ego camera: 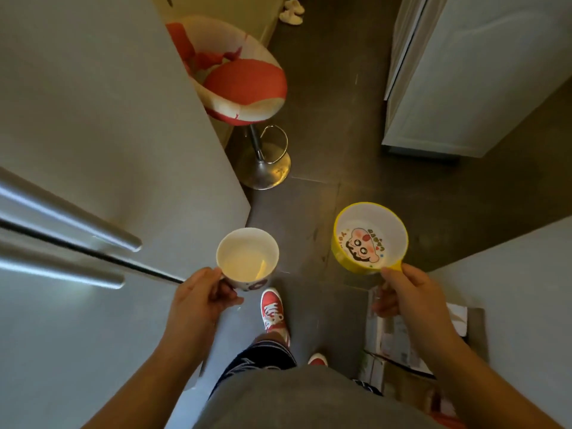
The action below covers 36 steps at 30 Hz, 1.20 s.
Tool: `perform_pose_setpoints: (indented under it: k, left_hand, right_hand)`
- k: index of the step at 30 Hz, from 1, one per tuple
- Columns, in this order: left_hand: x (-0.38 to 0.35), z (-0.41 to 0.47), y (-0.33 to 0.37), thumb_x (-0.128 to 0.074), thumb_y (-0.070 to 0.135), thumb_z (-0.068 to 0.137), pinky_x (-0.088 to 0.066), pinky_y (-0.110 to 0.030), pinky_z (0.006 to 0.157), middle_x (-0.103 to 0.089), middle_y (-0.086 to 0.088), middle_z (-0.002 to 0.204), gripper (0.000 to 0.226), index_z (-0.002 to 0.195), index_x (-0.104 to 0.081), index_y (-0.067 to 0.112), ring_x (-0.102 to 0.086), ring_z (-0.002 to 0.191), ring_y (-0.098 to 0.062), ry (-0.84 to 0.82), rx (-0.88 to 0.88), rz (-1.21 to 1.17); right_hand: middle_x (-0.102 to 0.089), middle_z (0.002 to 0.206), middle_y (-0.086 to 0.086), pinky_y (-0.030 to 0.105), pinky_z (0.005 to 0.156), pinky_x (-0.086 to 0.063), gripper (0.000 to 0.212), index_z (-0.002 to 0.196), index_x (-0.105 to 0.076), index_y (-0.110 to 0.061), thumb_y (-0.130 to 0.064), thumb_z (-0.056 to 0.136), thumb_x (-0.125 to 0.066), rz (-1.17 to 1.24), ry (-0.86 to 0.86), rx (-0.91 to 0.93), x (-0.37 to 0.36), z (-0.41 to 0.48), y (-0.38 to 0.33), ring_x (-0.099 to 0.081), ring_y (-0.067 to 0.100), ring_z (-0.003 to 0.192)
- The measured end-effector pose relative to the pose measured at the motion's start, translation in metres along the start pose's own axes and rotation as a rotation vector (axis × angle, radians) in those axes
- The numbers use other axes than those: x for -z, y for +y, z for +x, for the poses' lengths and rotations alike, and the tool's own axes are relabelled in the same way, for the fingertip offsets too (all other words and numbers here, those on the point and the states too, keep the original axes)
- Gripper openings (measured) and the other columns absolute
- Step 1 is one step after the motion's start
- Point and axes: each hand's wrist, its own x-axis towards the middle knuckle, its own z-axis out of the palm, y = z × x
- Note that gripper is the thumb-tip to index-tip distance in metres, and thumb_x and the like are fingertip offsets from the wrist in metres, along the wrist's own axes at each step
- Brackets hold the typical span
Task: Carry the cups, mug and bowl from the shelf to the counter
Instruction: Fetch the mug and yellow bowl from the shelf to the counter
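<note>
My left hand (202,297) grips the handle of a white mug (247,257), which is upright and empty, with a dark pattern low on its side. My right hand (402,292) holds a yellow bowl (370,238) by its small side handle; the bowl has a white inside with a cartoon face printed on the bottom. Both are carried at waist height over the dark floor, the mug on the left, the bowl on the right. No shelf or counter top shows.
A grey fridge (77,212) with long metal handles fills the left. A red and white bar stool (238,88) stands ahead. A white cabinet (479,72) is at the upper right. Cardboard boxes (399,335) lie on the floor by my right leg. My red shoes (274,309) stand on dark tiles.
</note>
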Motion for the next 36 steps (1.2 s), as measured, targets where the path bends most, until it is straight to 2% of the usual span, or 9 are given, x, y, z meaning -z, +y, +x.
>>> perform_pose_setpoints:
  k: [5, 7, 12, 15, 19, 22, 29, 33, 36]
  left_hand:
    - [-0.023, 0.076, 0.017, -0.062, 0.045, 0.074, -0.059, -0.037, 0.071, -0.072, 0.006, 0.067, 0.023, 0.071, -0.07, 0.024, -0.069, 0.07, -0.015, -0.039, 0.025, 0.079]
    - [-0.038, 0.115, 0.026, -0.062, 0.044, 0.074, -0.059, -0.037, 0.069, -0.072, 0.006, 0.065, 0.026, 0.074, -0.068, 0.019, -0.069, 0.068, -0.015, -0.065, 0.029, 0.103]
    - [-0.092, 0.215, 0.066, -0.054, 0.03, 0.09, -0.06, -0.033, 0.066, -0.072, 0.004, 0.065, 0.024, 0.081, -0.062, 0.009, -0.07, 0.067, -0.016, -0.16, 0.035, 0.153]
    - [-0.137, 0.268, 0.094, -0.052, 0.011, 0.096, -0.059, -0.04, 0.072, -0.067, -0.002, 0.062, 0.027, 0.071, -0.062, 0.01, -0.068, 0.072, -0.029, -0.257, -0.039, 0.325]
    - [-0.214, 0.326, 0.121, -0.046, 0.007, 0.098, -0.061, -0.028, 0.061, -0.063, -0.003, 0.056, 0.031, 0.071, -0.06, 0.006, -0.069, 0.063, -0.018, -0.368, -0.016, 0.322]
    - [-0.283, 0.36, 0.13, -0.047, 0.009, 0.097, -0.06, -0.027, 0.059, -0.06, -0.002, 0.053, 0.029, 0.072, -0.061, 0.008, -0.065, 0.055, -0.01, -0.449, 0.045, 0.265]
    - [-0.462, 0.425, 0.132, -0.045, 0.009, 0.097, -0.06, -0.03, 0.059, -0.059, 0.0, 0.05, 0.046, 0.057, -0.066, 0.019, -0.063, 0.051, -0.012, -0.647, 0.078, 0.246]
    - [-0.548, 0.456, 0.14, -0.045, 0.007, 0.096, -0.061, -0.029, 0.058, -0.06, -0.001, 0.048, 0.054, 0.05, -0.068, 0.022, -0.064, 0.049, -0.014, -0.65, 0.123, 0.272]
    - [-0.591, 0.48, 0.151, -0.044, 0.005, 0.096, -0.06, -0.03, 0.056, -0.061, -0.002, 0.049, 0.054, 0.05, -0.068, 0.021, -0.065, 0.05, -0.016, -0.661, 0.134, 0.275]
  right_hand:
    - [-0.063, 0.078, 0.03, 0.021, 0.044, -0.052, 0.021, 0.081, -0.067, -0.007, -0.021, 0.093, -0.057, 0.045, 0.058, 0.015, -0.009, 0.075, -0.033, -0.066, 0.039, 0.065]
    - [-0.062, 0.077, 0.03, 0.021, 0.043, -0.052, 0.023, 0.082, -0.066, -0.002, -0.021, 0.093, -0.058, 0.053, 0.074, 0.008, -0.012, 0.108, -0.046, -0.066, 0.036, 0.061]
    - [-0.063, 0.067, 0.023, 0.023, 0.04, -0.051, 0.027, 0.079, -0.062, 0.004, -0.02, 0.091, -0.059, 0.064, 0.167, -0.051, -0.01, 0.174, -0.08, -0.066, 0.022, 0.045]
    - [-0.062, 0.063, 0.018, 0.023, 0.04, -0.051, 0.026, 0.08, -0.06, 0.008, -0.016, 0.091, -0.059, 0.082, 0.247, -0.064, 0.003, 0.201, -0.096, -0.065, 0.024, 0.043]
    - [-0.064, 0.059, 0.013, 0.028, 0.042, -0.054, 0.021, 0.077, -0.066, -0.001, -0.014, 0.092, -0.058, 0.132, 0.37, -0.112, 0.032, 0.222, -0.108, -0.066, 0.025, 0.044]
    - [-0.066, 0.055, 0.009, 0.029, 0.044, -0.055, 0.021, 0.074, -0.067, -0.008, -0.013, 0.092, -0.058, 0.163, 0.46, -0.147, 0.058, 0.239, -0.11, -0.067, 0.028, 0.046]
    - [-0.066, 0.057, 0.014, 0.029, 0.044, -0.054, 0.02, 0.074, -0.068, -0.006, -0.013, 0.091, -0.06, 0.286, 0.585, -0.277, 0.129, 0.311, -0.101, -0.066, 0.027, 0.045]
    - [-0.065, 0.053, 0.008, 0.028, 0.043, -0.052, 0.025, 0.068, -0.065, -0.006, -0.014, 0.091, -0.059, 0.335, 0.605, -0.339, 0.173, 0.369, -0.111, -0.065, 0.024, 0.044]
    - [-0.062, 0.049, 0.006, 0.036, 0.048, -0.05, 0.028, 0.063, -0.063, -0.006, -0.01, 0.091, -0.059, 0.356, 0.58, -0.323, 0.205, 0.418, -0.134, -0.061, 0.021, 0.041]
